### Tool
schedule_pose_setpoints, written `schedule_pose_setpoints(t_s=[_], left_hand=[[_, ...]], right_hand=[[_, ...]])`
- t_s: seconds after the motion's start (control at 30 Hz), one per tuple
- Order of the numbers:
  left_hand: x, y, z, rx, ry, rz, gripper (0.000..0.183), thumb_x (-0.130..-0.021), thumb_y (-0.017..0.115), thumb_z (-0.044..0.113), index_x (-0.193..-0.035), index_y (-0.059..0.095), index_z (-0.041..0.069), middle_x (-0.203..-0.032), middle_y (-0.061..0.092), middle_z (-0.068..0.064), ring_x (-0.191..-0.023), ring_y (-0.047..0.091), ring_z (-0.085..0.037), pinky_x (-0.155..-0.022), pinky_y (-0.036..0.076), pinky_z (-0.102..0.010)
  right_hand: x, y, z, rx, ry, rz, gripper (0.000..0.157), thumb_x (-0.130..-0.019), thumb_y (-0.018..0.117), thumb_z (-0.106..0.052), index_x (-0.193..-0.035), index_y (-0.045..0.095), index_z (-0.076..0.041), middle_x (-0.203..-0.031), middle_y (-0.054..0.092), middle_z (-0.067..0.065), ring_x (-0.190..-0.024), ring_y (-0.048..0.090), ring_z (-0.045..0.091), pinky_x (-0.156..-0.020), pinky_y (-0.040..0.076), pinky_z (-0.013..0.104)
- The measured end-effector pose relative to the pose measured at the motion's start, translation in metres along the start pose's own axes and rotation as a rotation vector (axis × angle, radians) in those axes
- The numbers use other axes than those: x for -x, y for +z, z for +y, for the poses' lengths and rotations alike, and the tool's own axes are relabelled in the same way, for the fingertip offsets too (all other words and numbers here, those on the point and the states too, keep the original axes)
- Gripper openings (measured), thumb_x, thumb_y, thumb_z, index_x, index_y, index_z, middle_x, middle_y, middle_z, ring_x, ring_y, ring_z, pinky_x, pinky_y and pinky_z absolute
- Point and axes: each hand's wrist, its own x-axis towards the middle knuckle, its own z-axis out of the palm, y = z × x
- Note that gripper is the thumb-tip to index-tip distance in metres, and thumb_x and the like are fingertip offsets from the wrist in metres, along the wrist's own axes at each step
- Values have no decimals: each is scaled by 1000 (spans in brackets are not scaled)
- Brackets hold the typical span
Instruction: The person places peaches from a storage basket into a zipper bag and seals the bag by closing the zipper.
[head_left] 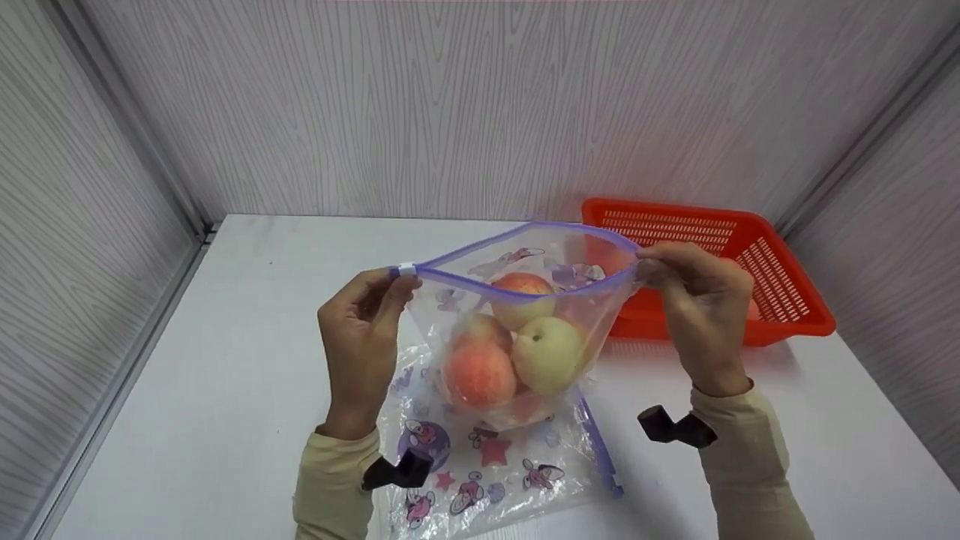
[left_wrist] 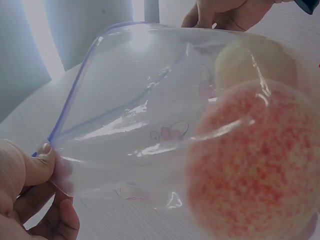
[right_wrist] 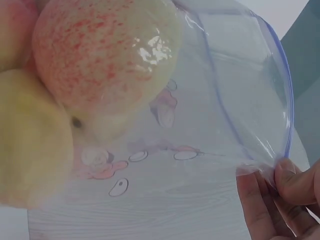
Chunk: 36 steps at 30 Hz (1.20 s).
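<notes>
A clear zip bag [head_left: 435, 315] with a purple rim and printed figures hangs between both hands, its mouth spread apart. Several peaches [head_left: 480, 373] lie bunched in its lower part, red-blushed and pale yellow. At the left corner, beside the white slider [head_left: 406, 268], my left hand [head_left: 365, 337] pinches the rim between thumb and fingers. My right hand [head_left: 705, 315] pinches the opposite corner. In the left wrist view a speckled peach [left_wrist: 255, 165] shows large through the film. The right wrist view has the thumb and fingers [right_wrist: 252, 205] gripping the bag's corner.
Beneath the held bag, another printed zip bag [head_left: 495, 495] with a purple edge lies flat on the white table [head_left: 225, 375]. A red plastic basket [head_left: 802, 326] stands at the back right, partly behind my right hand, with peach-coloured fruit inside. Pale wood-grain panels [head_left: 450, 112] enclose the table.
</notes>
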Motion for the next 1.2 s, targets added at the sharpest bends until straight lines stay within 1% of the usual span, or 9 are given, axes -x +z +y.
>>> schedule_pose_setpoints(t_s=[0.13, 0.27, 0.33, 0.5, 0.63, 0.87, 1.03, 1.1, 1.2], left_hand=[[-1, -1, -1, -20, 19, -7, 8, -93, 72, 3, -97, 74, -4, -89, 74, -7, -80, 67, -27, -76, 57, -27], [-2, -2, 0, -44, 50, -16, 8, -93, 72, 1, -97, 74, -5, -89, 74, -8, -81, 68, -24, -79, 58, -27], [-3, -2, 0, -60, 69, -24, 8, -93, 71, 0, -98, 74, -6, -90, 74, -8, -83, 69, -19, -81, 58, -27], [-4, -3, -3, -114, 104, -37, 7, -93, 70, -2, -97, 74, -6, -88, 75, -8, -83, 70, -19, -80, 58, -25], [-5, -2, -6, -144, 87, -44, 7, -92, 72, 0, -96, 75, -5, -87, 75, -7, -81, 70, -20, -78, 57, -23], [-3, 3, -14, -119, 55, -92, 10, -89, 77, 5, -97, 79, -1, -89, 77, -5, -82, 71, -18, -80, 57, -24], [-2, 7, -17, -78, 51, -97, 12, -88, 78, 4, -99, 79, -1, -91, 77, -5, -82, 72, -17, -79, 59, -25], [-1, 7, -17, -64, 56, -93, 12, -88, 78, 2, -99, 79, -2, -92, 77, -6, -82, 73, -17, -80, 59, -25], [-1, 10, -18, -36, 86, -102, 12, -87, 77, -1, -99, 78, -3, -92, 77, -8, -84, 72, -17, -81, 59, -26]], right_hand=[[5, -13, 10, -35, 15, -4, 13, -86, 60, 24, -93, 70, 19, -93, 74, 18, -79, 71, 21, -75, 61, 28], [9, -21, 18, -38, 17, 0, 11, -86, 62, 23, -93, 70, 20, -89, 73, 18, -75, 69, 20, -75, 61, 27], [12, -24, 21, -19, 23, -2, 10, -86, 65, 21, -94, 70, 19, -87, 71, 19, -74, 68, 19, -75, 61, 26], [18, -29, 29, 53, 70, -39, 11, -86, 68, 19, -96, 73, 16, -86, 73, 18, -76, 71, 17, -78, 60, 26], [23, -31, 34, 108, 108, -61, 15, -85, 66, 21, -95, 75, 13, -89, 76, 11, -79, 73, 14, -80, 60, 25], [30, -30, 44, 108, 178, -95, 14, -87, 67, 19, -97, 74, 13, -89, 76, 9, -81, 74, 14, -79, 60, 26], [32, -30, 46, 120, 229, -161, 14, -88, 68, 16, -100, 73, 11, -91, 76, 12, -81, 74, 14, -78, 60, 26], [29, -30, 43, 143, 259, -213, 14, -90, 67, 14, -102, 73, 10, -93, 74, 13, -83, 73, 15, -80, 60, 26], [21, -30, 37, 215, 295, -301, 16, -91, 69, 10, -106, 73, 6, -96, 72, 13, -87, 71, 15, -84, 58, 23]])
